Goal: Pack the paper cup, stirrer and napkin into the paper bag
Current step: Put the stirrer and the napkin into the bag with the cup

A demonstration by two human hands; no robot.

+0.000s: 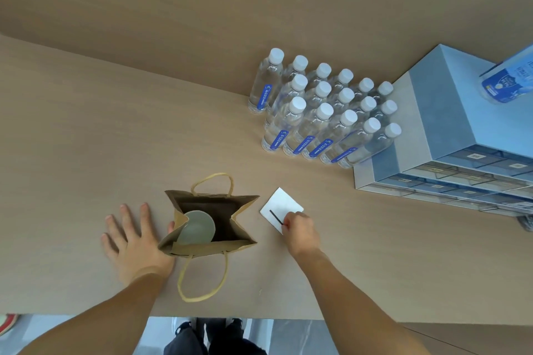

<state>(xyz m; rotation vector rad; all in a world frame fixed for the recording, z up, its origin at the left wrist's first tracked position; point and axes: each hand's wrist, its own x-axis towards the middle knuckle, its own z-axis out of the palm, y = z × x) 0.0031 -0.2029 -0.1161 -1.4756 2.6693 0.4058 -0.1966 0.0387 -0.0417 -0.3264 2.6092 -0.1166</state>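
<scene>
1. Since the paper cup [199, 227] already sits inside the open paper bag [245, 204], looks like we're on the stirrer step.
2. Right hand [300, 232] is curled, fingertips pinching the near end of the dark stirrer [275, 217], which lies across the white napkin [284, 204] just right of the bag.
3. Left hand [132, 239] lies flat and open on the desk [86, 124], thumb touching the bag's left side, probably steadying it.
4. Next I'd guess: lift the stirrer without dragging the napkin, drop it in beside the cup, then grab the napkin.

text: none legible | water bottles [317, 112]: blue labels blurred | drawer unit [450, 164]: tags too small
</scene>
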